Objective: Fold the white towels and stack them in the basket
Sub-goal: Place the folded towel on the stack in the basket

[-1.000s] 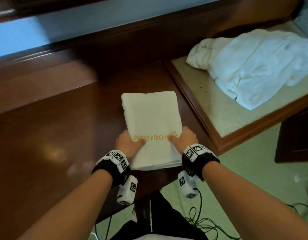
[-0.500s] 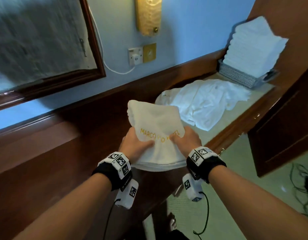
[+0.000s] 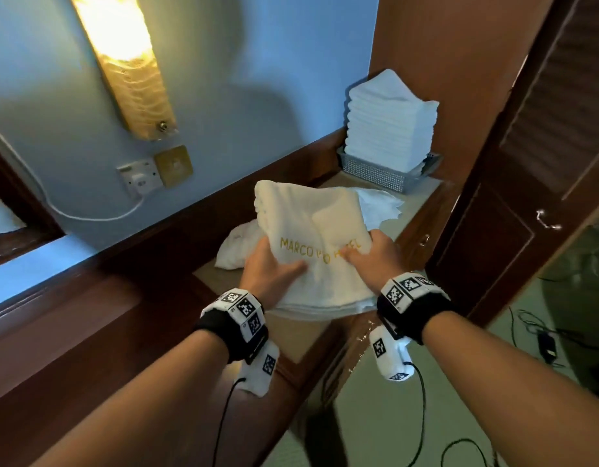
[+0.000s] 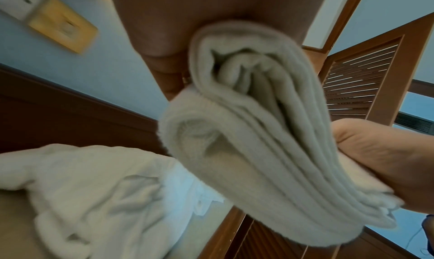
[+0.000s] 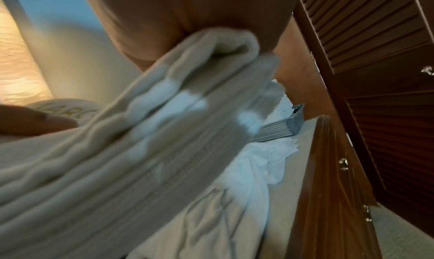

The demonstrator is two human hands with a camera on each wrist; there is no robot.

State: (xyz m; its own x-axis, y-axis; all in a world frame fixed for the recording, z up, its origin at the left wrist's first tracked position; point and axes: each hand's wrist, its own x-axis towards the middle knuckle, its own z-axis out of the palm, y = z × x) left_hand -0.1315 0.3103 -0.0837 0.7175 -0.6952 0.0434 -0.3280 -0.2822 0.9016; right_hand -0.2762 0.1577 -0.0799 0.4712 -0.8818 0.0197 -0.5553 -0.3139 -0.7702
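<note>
A folded white towel (image 3: 311, 224) with gold lettering hangs in the air, held at its near edge. My left hand (image 3: 269, 264) grips its left side, thumb on top. My right hand (image 3: 372, 254) grips its right side the same way. The folded layers (image 4: 253, 133) show end-on in the left wrist view, and blurred (image 5: 140, 151) in the right wrist view. At the back right a metal mesh basket (image 3: 375, 173) carries a tall stack of folded towels (image 3: 389, 123). A loose pile of unfolded white towels (image 3: 379, 203) lies on the counter below the held one.
The wooden counter (image 3: 416, 210) with a beige top runs along a blue wall with a lit wall lamp (image 3: 123, 59) and a socket (image 3: 140, 176). A louvred wooden door (image 3: 544, 146) stands at the right. Cables (image 3: 544, 342) lie on the floor.
Both hands have lifted the folded towel off the dark wooden surface and carried it right and forward, over the loose pile and nearer the basket. The head view has swung up and right.
</note>
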